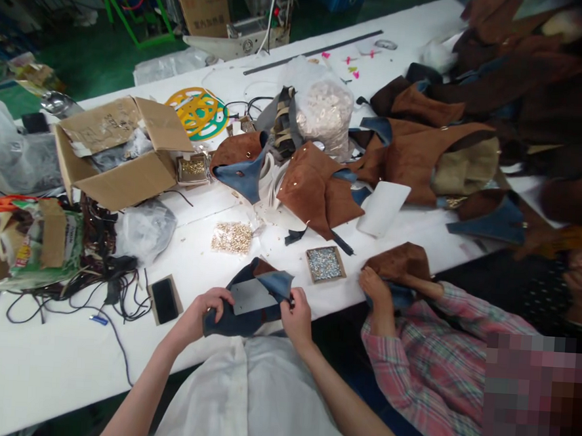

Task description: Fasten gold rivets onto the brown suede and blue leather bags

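At the table's front edge I hold a blue suede bag piece [249, 324] with some brown showing at its top. A flat grey plate [254, 297] with small holes lies against it. My left hand [206, 311] is closed on the bag piece's left end, its fingers at the plate's edge. My right hand [297, 318] pinches the right end, beside a lighter blue flap [276, 283]. The fingers' undersides are hidden. Just beyond lie a bag of gold-coloured studs [231, 238] and a small box of silvery rivets [324, 264].
Brown suede bags [317, 183] lie behind, with a white card [384, 209]. A carton [120, 148] stands to the left, near a phone [165, 300] and tangled cords [113, 299]. At right, a co-worker's hands [378, 289] hold a brown piece [399, 263].
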Motion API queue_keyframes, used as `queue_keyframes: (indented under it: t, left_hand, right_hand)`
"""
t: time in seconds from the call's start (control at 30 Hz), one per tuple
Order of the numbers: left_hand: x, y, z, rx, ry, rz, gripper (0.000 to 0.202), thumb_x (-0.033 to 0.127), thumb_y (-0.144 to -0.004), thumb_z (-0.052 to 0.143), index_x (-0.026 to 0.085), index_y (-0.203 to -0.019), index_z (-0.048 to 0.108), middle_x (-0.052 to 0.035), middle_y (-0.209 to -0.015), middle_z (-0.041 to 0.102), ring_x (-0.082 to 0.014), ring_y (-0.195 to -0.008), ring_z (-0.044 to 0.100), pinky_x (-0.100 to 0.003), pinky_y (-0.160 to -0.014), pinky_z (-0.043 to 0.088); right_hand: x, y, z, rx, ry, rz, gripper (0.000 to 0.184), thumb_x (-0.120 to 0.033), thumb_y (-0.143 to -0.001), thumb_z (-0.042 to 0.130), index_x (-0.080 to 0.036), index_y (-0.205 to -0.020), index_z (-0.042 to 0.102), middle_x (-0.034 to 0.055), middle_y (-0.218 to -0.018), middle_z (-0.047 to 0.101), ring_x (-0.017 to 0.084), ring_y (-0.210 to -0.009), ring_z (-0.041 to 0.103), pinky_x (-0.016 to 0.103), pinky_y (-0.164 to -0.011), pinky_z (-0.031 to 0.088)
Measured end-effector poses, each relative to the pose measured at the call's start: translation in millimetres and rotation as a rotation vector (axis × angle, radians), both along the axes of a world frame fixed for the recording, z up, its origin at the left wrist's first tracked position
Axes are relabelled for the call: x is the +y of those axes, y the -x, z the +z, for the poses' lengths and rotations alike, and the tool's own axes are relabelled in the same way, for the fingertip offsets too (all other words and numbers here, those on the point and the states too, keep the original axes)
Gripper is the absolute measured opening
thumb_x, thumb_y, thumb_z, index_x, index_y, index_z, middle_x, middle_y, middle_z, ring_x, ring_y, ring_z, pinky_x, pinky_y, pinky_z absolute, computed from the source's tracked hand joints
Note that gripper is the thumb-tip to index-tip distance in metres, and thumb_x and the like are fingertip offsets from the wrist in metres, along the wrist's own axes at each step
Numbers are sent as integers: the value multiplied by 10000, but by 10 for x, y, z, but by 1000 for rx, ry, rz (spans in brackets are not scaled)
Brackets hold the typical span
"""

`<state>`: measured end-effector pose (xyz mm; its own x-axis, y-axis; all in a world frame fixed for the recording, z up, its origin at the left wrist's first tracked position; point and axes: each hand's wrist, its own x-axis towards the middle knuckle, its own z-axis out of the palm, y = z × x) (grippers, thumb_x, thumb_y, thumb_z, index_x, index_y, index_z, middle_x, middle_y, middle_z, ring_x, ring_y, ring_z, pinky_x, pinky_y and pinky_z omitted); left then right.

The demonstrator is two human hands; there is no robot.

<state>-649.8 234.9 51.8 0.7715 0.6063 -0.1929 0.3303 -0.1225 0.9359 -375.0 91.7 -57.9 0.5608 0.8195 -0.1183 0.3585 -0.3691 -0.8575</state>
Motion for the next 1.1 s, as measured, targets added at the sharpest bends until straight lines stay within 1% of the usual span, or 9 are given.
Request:
queue_keyframes:
  t: [0.17,0.33,0.37,0.5,0.67,0.77,0.87,1.0,1.1]
  left_hand:
    - [5,-48,22,-5,-21,-25,167,159,-750,689,191,-689,537,-153,-1272,697,-305,-1205,642,-411,-1014,512]
    - [-33,-162,-29,-8,-15,21,109,139,-737,671,187,-704,580,-142,-1286,692,-292,-1181,657,-413,-1014,491]
    - [-53,-215,-66,-10,-28,30,86,134,-732,660,189,-724,595,-139,-1310,685,-297,-1196,654,-424,-1026,485]
    - [-195,-526,-368,19,-62,64,93,120,-768,576,213,-769,577,-135,-1328,681,-318,-1250,644,-483,-1060,494]
    - [-379,-964,-938,109,-221,-40,162,177,-758,593,266,-892,608,-163,-1436,621,-369,-1404,566,-594,-1177,494]
    - [-369,-1155,-1214,264,-395,-111,90,316,-874,654,271,-951,646,-181,-1579,537,-409,-1516,481,-644,-1253,442]
    - [-309,-1264,-1396,384,-521,-53,313,405,-891,692,247,-1160,711,-216,-1686,446,-456,-1578,419,-678,-1289,400]
    - [-350,-1279,-1507,405,-613,150,876,421,-754,831,227,-1565,564,-229,-1702,444,-503,-1585,399,-670,-1297,402]
    - [-464,-1237,-1510,475,-681,464,827,393,-803,763,155,-1572,576,-236,-1661,499,-473,-1534,488,-589,-1228,503]
  right_hand:
    - [-56,110,96,-54,12,83,153,-165,-935,458,-247,-994,573,37,-1013,588,219,-972,576,342,-883,466]
    - [-28,69,126,38,-9,652,104,-310,-974,649,-252,-956,732,29,-1039,717,224,-1021,653,364,-976,496]
    - [-13,28,77,65,-10,614,143,-345,-997,641,-258,-949,744,29,-1032,732,225,-1015,669,368,-977,513]
    - [117,-217,-388,-87,25,103,233,-221,-922,620,-276,-1129,712,90,-1142,735,300,-1131,686,448,-1023,563]
    - [386,-536,-977,-18,218,-6,734,-212,-594,859,-231,-1295,643,128,-1272,737,370,-1200,713,497,-1048,587]
    - [467,-682,-961,147,254,76,601,-303,-558,884,-237,-1130,710,68,-1080,798,352,-1033,757,476,-935,614]
    - [447,-779,-764,357,108,208,392,-383,-644,845,-255,-1007,772,46,-995,828,337,-984,776,460,-892,627]
    - [335,-787,-654,606,-95,302,422,-415,-693,846,-347,-1109,819,43,-1157,841,360,-1143,771,536,-1061,591]
    - [234,-786,-804,668,-56,239,548,-521,-644,855,-262,-1126,824,97,-1082,843,372,-1141,770,549,-1097,573]
